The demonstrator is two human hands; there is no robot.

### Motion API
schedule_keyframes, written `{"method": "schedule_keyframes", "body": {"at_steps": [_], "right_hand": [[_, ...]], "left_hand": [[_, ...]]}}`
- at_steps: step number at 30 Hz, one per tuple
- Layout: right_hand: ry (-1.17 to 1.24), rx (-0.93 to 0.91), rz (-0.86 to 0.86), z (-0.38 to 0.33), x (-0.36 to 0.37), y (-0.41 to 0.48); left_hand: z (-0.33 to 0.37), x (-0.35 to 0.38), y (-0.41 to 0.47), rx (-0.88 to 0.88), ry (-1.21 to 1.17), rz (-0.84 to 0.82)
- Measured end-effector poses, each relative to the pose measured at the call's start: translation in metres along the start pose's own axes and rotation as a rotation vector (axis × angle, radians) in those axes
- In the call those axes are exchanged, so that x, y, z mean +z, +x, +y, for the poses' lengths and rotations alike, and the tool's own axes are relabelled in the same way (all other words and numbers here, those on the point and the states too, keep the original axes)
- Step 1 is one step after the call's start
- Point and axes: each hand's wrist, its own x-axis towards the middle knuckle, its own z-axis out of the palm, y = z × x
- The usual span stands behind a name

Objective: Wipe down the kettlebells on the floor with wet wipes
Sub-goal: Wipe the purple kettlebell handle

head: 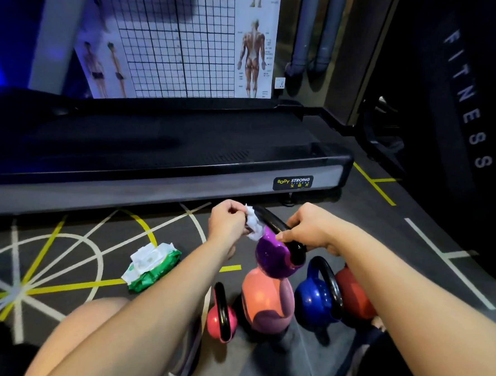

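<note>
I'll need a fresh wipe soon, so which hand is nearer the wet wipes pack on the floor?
Left. The left hand, pinching a wipe, is right of the wet wipes pack; the right hand grips the purple kettlebell handle, farther right.

l hand & r hand are showing bare, forearms bare too. below-left of the purple kettlebell a bare knee is showing; below-right of it dark fabric is covering the other leg.
</note>
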Motion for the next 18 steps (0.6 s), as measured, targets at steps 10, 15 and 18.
{"method": "schedule_keyframes", "body": {"at_steps": [10, 15, 18], "right_hand": [[0.074, -0.021, -0.009, 0.005, 0.004, 0.000], [0.044, -0.041, 0.001, -0.003, 0.010, -0.001], [0.027, -0.096, 0.013, -0.007, 0.012, -0.001]], "left_hand": [[0.037, -0.006, -0.044, 0.003, -0.065, -0.296], [0.014, 0.009, -0.046, -0.090, -0.026, -0.170], [0.007, 0.018, -0.037, -0.078, -0.058, -0.109]]}}
